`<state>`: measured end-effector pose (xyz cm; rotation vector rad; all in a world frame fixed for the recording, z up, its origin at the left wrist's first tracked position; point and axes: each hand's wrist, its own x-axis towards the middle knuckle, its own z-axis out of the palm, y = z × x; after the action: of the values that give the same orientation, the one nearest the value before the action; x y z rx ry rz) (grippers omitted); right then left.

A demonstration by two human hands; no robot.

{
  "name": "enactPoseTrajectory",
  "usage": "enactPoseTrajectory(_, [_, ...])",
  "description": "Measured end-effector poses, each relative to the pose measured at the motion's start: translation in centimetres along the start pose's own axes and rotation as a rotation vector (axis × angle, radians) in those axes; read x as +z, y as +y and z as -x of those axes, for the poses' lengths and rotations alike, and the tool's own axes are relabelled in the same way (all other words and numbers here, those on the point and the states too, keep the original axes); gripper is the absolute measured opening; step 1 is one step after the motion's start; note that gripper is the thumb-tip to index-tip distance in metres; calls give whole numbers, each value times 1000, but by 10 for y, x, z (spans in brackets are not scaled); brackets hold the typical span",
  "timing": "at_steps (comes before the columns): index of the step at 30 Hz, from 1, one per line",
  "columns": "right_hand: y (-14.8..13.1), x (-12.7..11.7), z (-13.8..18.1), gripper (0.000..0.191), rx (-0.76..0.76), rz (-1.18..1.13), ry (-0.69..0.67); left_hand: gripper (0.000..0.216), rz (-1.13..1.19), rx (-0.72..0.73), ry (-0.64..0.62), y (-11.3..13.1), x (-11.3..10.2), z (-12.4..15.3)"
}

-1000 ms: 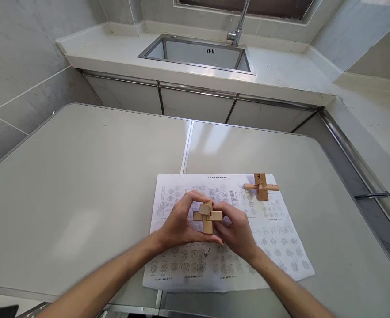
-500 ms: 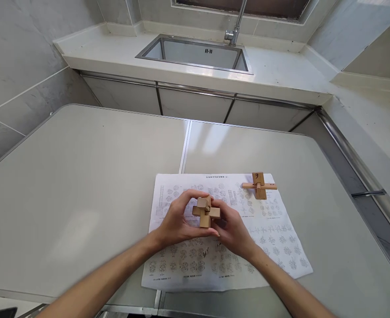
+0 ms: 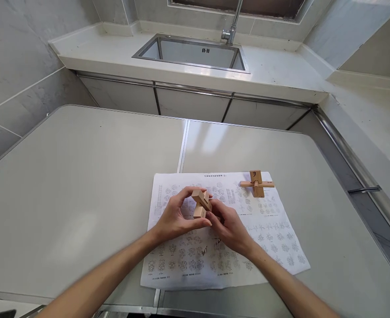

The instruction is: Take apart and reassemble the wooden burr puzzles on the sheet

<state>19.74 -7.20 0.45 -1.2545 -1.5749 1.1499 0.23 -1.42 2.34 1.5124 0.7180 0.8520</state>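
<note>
A light wooden burr puzzle (image 3: 200,213) of interlocking bars is held between my two hands above a printed sheet. My left hand (image 3: 178,216) grips it from the left, the thumb below and the fingers over the top. From the right, my right hand (image 3: 228,225) closes on the puzzle with thumb and fingers, hiding part of it. Beyond my right hand, a second wooden puzzle (image 3: 257,190) shaped like a cross, with a dark mark on its upright piece, stands on the printed sheet (image 3: 228,279), which carries rows of small diagrams.
The sheet lies on a pale folding table (image 3: 82,185) with a metal seam (image 3: 183,148). Behind the table runs a white counter (image 3: 268,66) with a steel sink (image 3: 191,62) and a tap (image 3: 230,34). A metal rail (image 3: 344,145) passes along the right side.
The burr puzzle has been turned in my hands, so its bars now slant and show different faces. Both hands stay on it. The view has shifted slightly.
</note>
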Motion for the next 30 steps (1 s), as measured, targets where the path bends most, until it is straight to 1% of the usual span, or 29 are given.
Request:
enactPoseTrajectory(3, [0, -1, 0, 28, 4, -34, -34, 65, 28, -19, -6, 0, -1, -1])
enactPoseTrajectory(7, [-3, -5, 0, 35, 71, -102, -88, 63, 27, -32, -10, 0, -2, -2])
enactPoseTrajectory(12, [-4, -8, 1, 44, 123, -212, -142, 64, 18, -36, -54, -1, -5, -1])
enactPoseTrajectory(16, [2, -7, 3, 49, 207, -450, -203, 63, 36, -22, -88, -1, -8, -2])
enactPoseTrajectory(19, [8, -6, 3, 50, 283, -637, -199, 63, 46, -1, -116, 0, -7, -2])
enactPoseTrajectory(21, [10, -7, 2, 49, 303, -737, -200, 64, 28, 12, -124, 1, -7, -2])
enactPoseTrajectory(22, [11, -7, 2, 49, 307, -776, -209, 63, 4, 14, -109, 1, -7, -2])
enactPoseTrajectory(24, [10, -9, 1, 50, 310, -825, -235, 61, -81, 11, -29, 0, -9, -3])
enactPoseTrajectory(25, [8, -10, 1, 51, 310, -825, -230, 61, -138, 9, 27, -1, -10, -5])
enactPoseTrajectory(27, [3, -11, 0, 50, 312, -760, -147, 63, -270, 6, 134, -4, -15, -7])
enactPoseTrajectory(28, [0, -11, -1, 49, 312, -684, -74, 65, -337, 6, 166, -6, -17, -9])
enactPoseTrajectory(30, [-4, -11, -3, 45, 294, -437, 86, 65, -464, 18, 197, -10, -21, -11])
